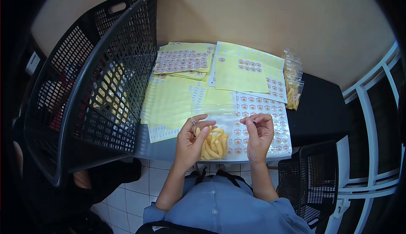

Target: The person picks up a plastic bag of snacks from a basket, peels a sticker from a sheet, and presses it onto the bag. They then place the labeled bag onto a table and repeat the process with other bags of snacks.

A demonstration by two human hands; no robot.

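Observation:
A clear plastic bag [215, 145] of yellow, finger-shaped snacks lies near the table's front edge. My left hand [191, 143] holds its left side, with the thumb over the snacks and the fingers near its upper part. To the right of the bag, my right hand [259, 137] pinches a small sticker [252, 121] between thumb and fingertips, above a white sheet of round stickers [277, 134]. Behind the bag lie yellow backing sheets [171, 100] and a stack of sticker sheets [182, 60].
A large black basket [91, 124] with filled bags inside stands tilted at the left. Several filled bags [292, 91] are lined up at the back right. Another black basket [311, 177] sits lower right. Part of another person's arm [82, 179] shows at lower left.

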